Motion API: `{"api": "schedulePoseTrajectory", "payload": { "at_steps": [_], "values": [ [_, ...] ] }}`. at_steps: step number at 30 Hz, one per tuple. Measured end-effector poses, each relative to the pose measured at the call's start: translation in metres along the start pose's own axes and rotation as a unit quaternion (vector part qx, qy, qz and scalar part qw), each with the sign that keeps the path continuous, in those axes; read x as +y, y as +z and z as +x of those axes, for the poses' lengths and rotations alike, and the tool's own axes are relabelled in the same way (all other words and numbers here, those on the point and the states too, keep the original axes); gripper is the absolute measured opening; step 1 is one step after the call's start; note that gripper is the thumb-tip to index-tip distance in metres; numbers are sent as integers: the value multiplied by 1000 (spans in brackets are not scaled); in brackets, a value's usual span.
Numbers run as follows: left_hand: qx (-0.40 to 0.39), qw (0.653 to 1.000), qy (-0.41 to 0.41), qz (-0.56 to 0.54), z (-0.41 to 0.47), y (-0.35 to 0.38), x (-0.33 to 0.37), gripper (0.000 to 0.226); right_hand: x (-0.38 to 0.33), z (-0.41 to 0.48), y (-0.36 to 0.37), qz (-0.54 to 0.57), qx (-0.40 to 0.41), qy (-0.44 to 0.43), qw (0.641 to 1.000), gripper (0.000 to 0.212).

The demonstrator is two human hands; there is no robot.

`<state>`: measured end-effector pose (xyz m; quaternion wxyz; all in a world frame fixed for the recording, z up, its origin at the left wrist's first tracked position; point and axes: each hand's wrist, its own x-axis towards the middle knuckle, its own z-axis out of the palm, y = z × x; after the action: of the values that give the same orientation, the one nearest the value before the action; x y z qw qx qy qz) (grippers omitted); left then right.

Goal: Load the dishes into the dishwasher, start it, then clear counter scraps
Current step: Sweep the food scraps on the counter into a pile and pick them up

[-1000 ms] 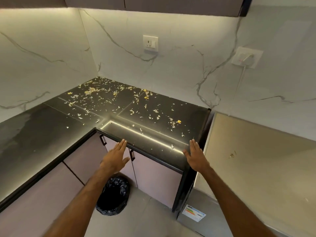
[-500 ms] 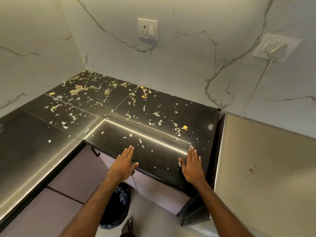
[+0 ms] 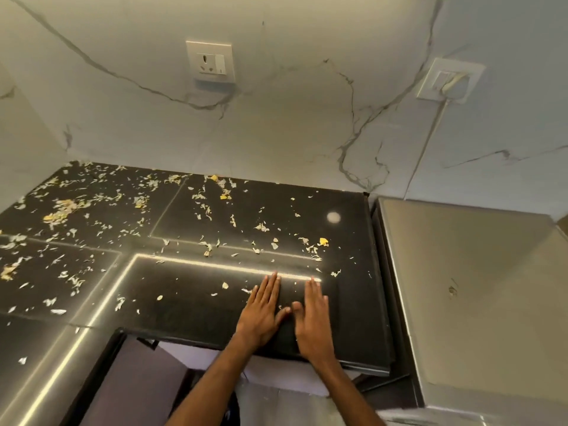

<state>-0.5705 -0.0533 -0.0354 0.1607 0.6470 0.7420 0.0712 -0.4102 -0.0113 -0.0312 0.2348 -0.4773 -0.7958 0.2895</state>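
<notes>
Black, glossy, L-shaped bench point(image 3: 347, 241), crossed by a bright strip of reflected light. Pale and yellow scraps point(image 3: 61, 210) lie scattered over it, thickest toward 9 and 10 o'clock and sparse toward 3 o'clock. One yellow flake point(image 3: 323, 241) lies beyond the grips at 12 o'clock. Left grip point(image 3: 262, 315) and right grip point(image 3: 312, 321) rest flat, palms down, fingers straight, side by side near the front edge at 5 o'clock, thumbs almost touching.
</notes>
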Motion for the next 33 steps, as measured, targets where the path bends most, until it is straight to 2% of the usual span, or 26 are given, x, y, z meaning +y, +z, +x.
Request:
{"api": "schedulePoseTrajectory", "payload": {
  "at_steps": [3, 6, 9, 15, 18, 20, 24, 27, 30, 33],
  "values": [
    [47, 999, 0, 4, 16, -17, -22, 81, 28, -13, -16, -60, 61, 73, 994, 80],
    [74, 997, -16, 0, 8, -24, -48, 80, 31, -25, -14, -141, 22, 124, 982, 92],
    [119, 990, -71, -15, -14, -22, -68, 78, 0, -13, 14, -160, 9, 141, 977, 97],
    [164, 967, -175, -85, -44, -10, -98, 84, -69, 40, 77, -167, -63, 52, 983, 89],
    [156, 967, -178, -98, -46, -10, -103, 90, -90, 85, 88, -78, -99, -15, 992, 83],
    [149, 970, -164, -97, -47, -14, -92, 90, -91, 109, 80, -30, -87, -18, 996, 81],
    [108, 990, -85, -41, -40, -8, -45, 93, -40, 132, 24, -61, 11, 9, 998, 78],
    [95, 994, -57, 5, -19, -2, -25, 95, 27, 134, -25, -132, 69, 93, 984, 80],
    [98, 992, -75, 5, 8, -7, -18, 91, 71, 129, -50, -159, 56, 170, 971, 83],
    [108, 991, -81, -2, 39, -18, -20, 84, 73, 135, -45, -169, 25, 142, 975, 85]
  ]
}}
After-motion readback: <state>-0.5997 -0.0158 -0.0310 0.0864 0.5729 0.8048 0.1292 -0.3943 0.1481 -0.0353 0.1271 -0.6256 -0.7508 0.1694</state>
